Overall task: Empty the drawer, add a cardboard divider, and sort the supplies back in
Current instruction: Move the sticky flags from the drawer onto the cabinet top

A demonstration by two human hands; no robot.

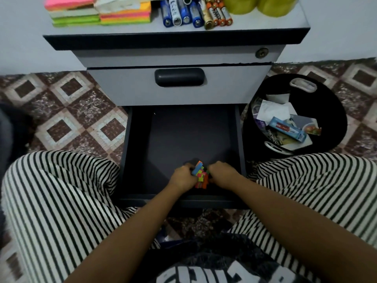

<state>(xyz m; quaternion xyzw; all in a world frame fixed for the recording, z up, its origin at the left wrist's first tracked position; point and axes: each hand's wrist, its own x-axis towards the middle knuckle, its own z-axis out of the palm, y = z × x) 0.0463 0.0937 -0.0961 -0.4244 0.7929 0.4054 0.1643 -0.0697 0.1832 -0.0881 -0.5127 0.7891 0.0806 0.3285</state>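
Gripping blocky neon paper pads (201, 173), both hands (182, 176) (222, 173).

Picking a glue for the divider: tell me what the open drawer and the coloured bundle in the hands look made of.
Drawer: probably painted metal or laminate, matte dark grey; thin straight walls, even surface. Cannot tell which.
Coloured bundle, gripped by the left hand and right hand: likely paper, matte neon strips stacked in thin layers.
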